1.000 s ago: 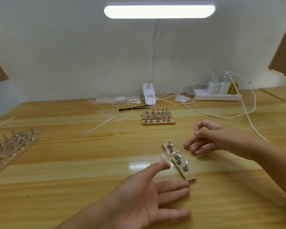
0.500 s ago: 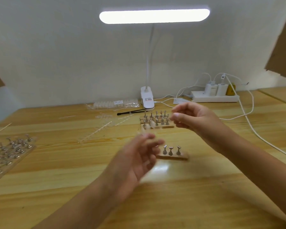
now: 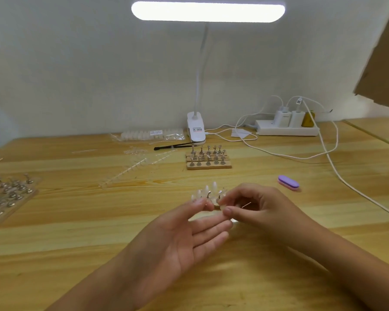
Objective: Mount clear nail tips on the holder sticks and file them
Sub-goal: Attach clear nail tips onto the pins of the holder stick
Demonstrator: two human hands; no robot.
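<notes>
Brought both hands together low over bench (image 3: 76, 221) since 0.5 s ago. Pinching clear nail tips (image 3: 206, 190) with left hand (image 3: 184, 239) thumb and forefinger, remaining fingers (image 3: 211, 226) straight; pinching same cluster with curled right hand (image 3: 263, 209) fingers, right at holder sticks (image 3: 219, 195). Farther out: purple file (image 3: 288, 182), lamp (image 3: 208, 11).

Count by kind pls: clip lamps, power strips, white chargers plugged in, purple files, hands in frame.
Clip lamp: 1
Power strip: 1
White chargers: 2
Purple file: 1
Hands: 2, left hand and right hand
Total: 7
</notes>
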